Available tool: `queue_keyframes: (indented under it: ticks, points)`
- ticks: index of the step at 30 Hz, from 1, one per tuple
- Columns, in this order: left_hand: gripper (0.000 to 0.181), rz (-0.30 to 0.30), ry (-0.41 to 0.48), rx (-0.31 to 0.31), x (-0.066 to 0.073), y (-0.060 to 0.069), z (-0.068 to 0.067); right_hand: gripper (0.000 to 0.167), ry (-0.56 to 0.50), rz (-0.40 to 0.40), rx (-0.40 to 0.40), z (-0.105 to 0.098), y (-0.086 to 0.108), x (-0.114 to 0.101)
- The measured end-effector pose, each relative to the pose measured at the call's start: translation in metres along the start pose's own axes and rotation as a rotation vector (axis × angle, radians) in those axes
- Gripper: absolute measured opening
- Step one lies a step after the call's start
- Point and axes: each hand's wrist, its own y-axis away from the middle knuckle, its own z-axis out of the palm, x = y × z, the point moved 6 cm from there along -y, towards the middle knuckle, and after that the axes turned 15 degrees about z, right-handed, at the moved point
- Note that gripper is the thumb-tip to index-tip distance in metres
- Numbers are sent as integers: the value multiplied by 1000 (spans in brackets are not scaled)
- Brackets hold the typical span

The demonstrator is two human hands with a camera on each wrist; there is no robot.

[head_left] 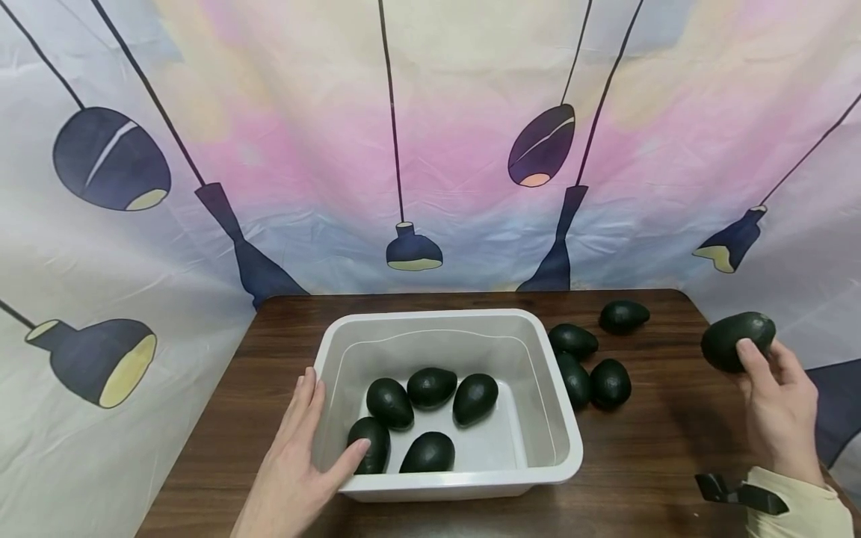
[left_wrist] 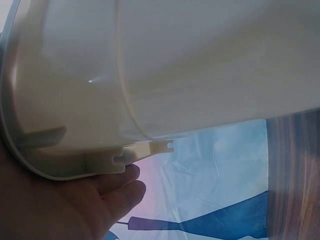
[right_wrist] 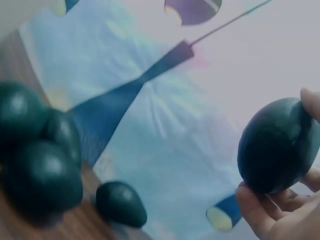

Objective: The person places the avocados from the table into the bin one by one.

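Observation:
At the table's right side my right hand (head_left: 783,411) holds a dark green avocado (head_left: 729,340) up off the surface, pinched between thumb and fingers. In the right wrist view the same avocado (right_wrist: 277,145) sits in the fingertips. A pale grey plastic bin (head_left: 545,418) stands mid-table with several avocados inside, one of them an avocado (head_left: 474,400) at the right of the group. My left hand (head_left: 296,448) rests against the bin's front left corner, fingers straight along the left side and thumb over the rim. Seen from the left wrist, its fingers (left_wrist: 125,195) lie beside the bin's rim.
Right of the bin, several avocados lie on the brown wooden table (head_left: 662,441). One avocado (head_left: 624,317) is set farther back, near the rear edge. Behind the table hangs a cloth (head_left: 457,149) printed with lamps. A black strap (head_left: 740,495) is around the right sleeve.

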Motion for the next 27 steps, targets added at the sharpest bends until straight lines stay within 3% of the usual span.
queue_keyframes:
  ticks: [7, 14, 20, 24, 27]
  points:
    - [95, 7, -2, 16, 0, 0, 0, 41, -58, -79, -157, 22, 14, -15]
    - [96, -16, 15, -11, -2, 0, 1, 37, -122, -134, -245, 42, 29, -27]
    - [97, -20, 17, -15, -2, 0, 1, 38, -205, -170, -407, 60, 40, -34]
    - [96, -10, 13, -2, -1, 0, 1, 39, -175, -189, -464, 71, 46, -36]
    - [95, -2, 9, 6, -1, 0, 1, 39, -118, -186, -454, 78, 50, -37]
